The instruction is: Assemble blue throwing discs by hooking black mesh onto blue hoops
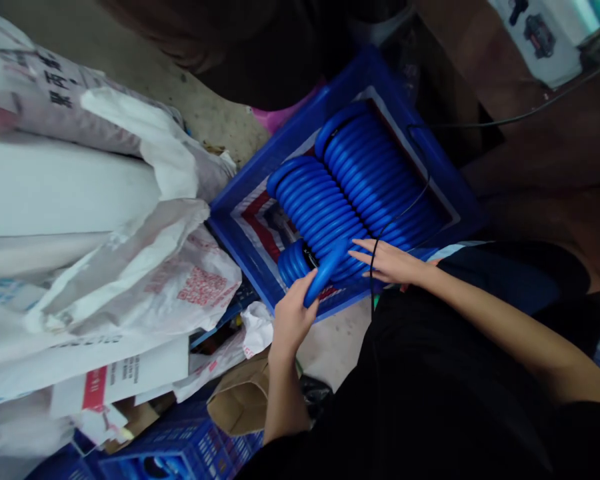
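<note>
Inside a blue plastic crate (247, 157) lie thick coils of glossy blue hose: one coil (325, 207) on the near left and a longer coil (380, 173) beside it. A smaller blue coil (293, 262) shows at the crate's lower left. My left hand (294, 310) is closed around a raised loop of blue hose (325, 272) at the crate's near side. On the other side of this loop, my right hand (393, 262) has its fingers stretched out and spread, at the coil's near end. Whether its fingertips touch the hose, I cannot tell.
A thin black cable (427, 177) hangs across the crate and past my right hand. White plastic sacks (180, 287) crowd the left. Below them are a brown paper bag (240, 397) and another blue crate (205, 440). A dark shape blocks the top.
</note>
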`<state>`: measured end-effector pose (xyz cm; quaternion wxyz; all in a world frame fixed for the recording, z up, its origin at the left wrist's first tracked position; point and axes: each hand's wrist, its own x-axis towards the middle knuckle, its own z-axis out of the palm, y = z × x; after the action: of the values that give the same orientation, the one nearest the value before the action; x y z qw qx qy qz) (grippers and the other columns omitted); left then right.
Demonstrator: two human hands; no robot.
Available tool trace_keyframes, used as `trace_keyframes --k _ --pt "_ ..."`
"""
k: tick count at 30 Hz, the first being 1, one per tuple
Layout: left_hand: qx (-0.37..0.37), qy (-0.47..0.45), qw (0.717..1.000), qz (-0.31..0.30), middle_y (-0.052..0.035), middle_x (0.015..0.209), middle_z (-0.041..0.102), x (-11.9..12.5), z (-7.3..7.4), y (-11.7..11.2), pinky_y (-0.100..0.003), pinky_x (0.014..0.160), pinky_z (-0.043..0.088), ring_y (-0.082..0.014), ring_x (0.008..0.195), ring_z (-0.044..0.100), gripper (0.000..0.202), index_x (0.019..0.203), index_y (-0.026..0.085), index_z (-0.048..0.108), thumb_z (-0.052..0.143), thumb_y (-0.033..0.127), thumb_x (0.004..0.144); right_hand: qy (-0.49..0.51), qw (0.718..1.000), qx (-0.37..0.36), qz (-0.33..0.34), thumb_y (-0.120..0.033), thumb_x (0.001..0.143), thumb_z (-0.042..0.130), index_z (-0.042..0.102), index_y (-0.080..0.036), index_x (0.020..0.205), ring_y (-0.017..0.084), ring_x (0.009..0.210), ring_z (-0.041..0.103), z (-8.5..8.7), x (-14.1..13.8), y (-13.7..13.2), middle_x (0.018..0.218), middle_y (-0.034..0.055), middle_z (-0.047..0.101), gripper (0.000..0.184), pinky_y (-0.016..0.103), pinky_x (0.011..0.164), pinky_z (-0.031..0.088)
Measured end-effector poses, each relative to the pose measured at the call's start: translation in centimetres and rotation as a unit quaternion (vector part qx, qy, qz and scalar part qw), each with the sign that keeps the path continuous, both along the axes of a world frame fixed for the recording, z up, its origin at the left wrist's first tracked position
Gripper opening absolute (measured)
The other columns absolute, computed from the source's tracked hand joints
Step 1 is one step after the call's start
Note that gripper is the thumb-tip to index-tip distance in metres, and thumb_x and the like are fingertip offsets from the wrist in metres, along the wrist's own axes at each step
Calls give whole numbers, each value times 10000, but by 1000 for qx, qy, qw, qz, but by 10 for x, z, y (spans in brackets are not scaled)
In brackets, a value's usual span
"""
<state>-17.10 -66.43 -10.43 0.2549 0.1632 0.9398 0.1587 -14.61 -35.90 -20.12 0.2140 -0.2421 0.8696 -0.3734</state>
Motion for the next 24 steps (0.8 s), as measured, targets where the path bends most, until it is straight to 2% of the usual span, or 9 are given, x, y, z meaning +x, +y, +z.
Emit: trace_keyframes --k 2,4,7,10,14,18,24 --pt "62 -18 992 -106 -58 1393 698 -7 32 21 -390 1094 559 -270 1261 690 498 1496 299 567 624 316 1001 95 991 -71 -55 -459 1036 563 364 -198 1631 383 1572 316 23 8 -5 1710 219 303 679 600 1230 354" --pt "124 -6 970 -209 -72 1338 732 -17 55 47 -382 1015 604 -257 1173 736 487 1494 269 561 630 387 1026 170 971 -131 -105 -451 1042 573 418 -187 1591 366 1502 431 42 21 -1 1612 234 453 629 613 1205 380" --pt "183 37 930 -316 -101 1254 770 -32 79 87 -355 943 632 -244 1092 768 506 1455 201 571 671 418 1009 220 938 -203 -174 -396 1029 636 495 -178 1520 283 1190 663 64 49 17 1278 172 705 555 504 1048 526" --pt "219 53 897 -380 -121 1202 784 -45 95 117 -364 941 632 -249 1059 777 457 1373 166 619 729 363 975 236 905 -232 -267 -380 980 726 549 -192 1465 236 974 701 79 76 38 1108 120 745 550 397 839 558" --pt "257 70 883 -388 -129 1168 791 -57 104 140 -373 900 634 -248 1011 781 436 1328 168 651 790 277 929 268 874 -229 -335 -362 959 758 588 -202 1421 225 935 698 91 93 63 1087 112 735 518 387 800 534" --pt "299 107 872 -373 -115 1128 805 -54 109 157 -380 889 636 -244 979 785 471 1311 173 675 844 223 874 285 878 -179 -339 -422 969 735 609 -182 1404 244 958 683 104 95 82 1116 132 726 513 416 816 529" --pt "292 126 876 -363 -113 1141 805 -29 118 182 -387 911 648 -246 983 786 519 1321 165 683 875 231 843 333 879 -110 -323 -464 984 701 611 -150 1395 279 991 700 132 101 96 1101 139 760 525 432 820 541"
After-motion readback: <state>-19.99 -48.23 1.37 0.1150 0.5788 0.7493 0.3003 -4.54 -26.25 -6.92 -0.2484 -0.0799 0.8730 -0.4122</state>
